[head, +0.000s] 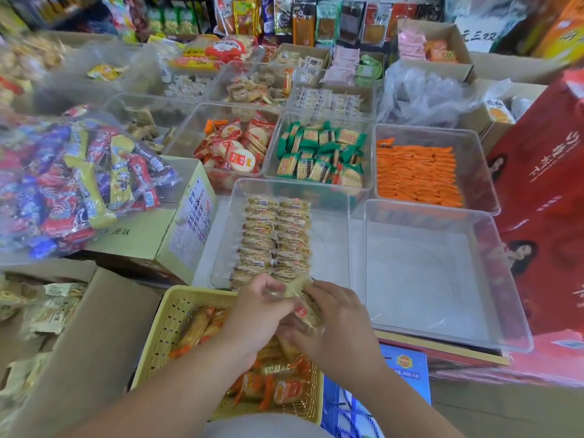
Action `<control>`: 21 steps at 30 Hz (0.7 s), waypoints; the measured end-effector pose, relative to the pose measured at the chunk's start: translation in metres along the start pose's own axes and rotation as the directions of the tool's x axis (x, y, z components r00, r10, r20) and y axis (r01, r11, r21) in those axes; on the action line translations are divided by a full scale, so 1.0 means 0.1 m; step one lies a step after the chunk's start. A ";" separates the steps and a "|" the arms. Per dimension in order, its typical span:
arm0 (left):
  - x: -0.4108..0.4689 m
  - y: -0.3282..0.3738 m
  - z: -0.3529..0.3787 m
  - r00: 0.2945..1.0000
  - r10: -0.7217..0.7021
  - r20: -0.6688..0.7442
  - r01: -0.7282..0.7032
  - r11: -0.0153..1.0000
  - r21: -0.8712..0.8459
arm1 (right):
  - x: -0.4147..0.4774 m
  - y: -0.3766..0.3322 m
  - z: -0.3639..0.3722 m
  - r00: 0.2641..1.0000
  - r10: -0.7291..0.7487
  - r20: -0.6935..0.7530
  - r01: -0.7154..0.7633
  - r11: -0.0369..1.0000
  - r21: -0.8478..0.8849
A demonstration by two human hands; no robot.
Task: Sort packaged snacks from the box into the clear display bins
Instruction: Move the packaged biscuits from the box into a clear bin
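My left hand (256,314) and my right hand (338,320) meet over a yellow plastic basket (164,330) and together grip a small stack of clear-wrapped golden snack packets (305,306). The basket holds more packets with orange ends (278,390). Just beyond my hands stands a clear bin (328,235) with two neat rows of the same golden packets (275,238) along its left half. To its right is a clear bin (426,279) with nothing in it.
Further back, clear bins hold red-and-white rice crackers (234,150), green-wrapped biscuits (322,153) and orange packets (417,175). A cardboard box (177,229) with a bag of mixed colourful sweets (72,181) sits left. Red gift boxes (546,197) stand on the right.
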State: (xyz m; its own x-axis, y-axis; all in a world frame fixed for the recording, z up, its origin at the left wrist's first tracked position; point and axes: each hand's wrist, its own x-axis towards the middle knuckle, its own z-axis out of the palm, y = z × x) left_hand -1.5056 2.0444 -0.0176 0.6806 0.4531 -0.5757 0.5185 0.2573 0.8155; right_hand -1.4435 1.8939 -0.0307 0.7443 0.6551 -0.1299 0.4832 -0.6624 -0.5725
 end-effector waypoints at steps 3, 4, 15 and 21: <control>0.12 0.00 0.07 0.989 0.107 0.097 -0.127 0.965 0.228 | 0.15 0.09 -0.02 0.995 -0.072 -0.066 0.072 0.997 0.001; 0.17 0.00 0.08 0.975 0.156 0.156 -0.196 0.938 0.287 | 0.20 0.14 -0.05 0.992 -0.085 -0.098 0.089 0.995 0.035; 1.14 -0.01 0.03 0.761 -0.167 0.627 -0.629 0.048 0.776 | 0.84 0.53 -0.41 0.976 0.021 0.217 -0.002 0.996 -0.087; 1.36 0.03 -0.01 0.763 -0.439 0.475 -0.509 0.046 0.859 | 1.05 0.46 -0.31 0.918 0.050 0.394 0.101 0.930 -0.354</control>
State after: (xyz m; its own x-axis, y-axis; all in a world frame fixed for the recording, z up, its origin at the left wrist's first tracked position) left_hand -1.4117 2.1074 -0.0929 0.5376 -0.1730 -0.8252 0.1218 -0.9525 0.2791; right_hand -1.3289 1.9210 -0.0451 0.5257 0.7110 -0.4671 0.6876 -0.6784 -0.2587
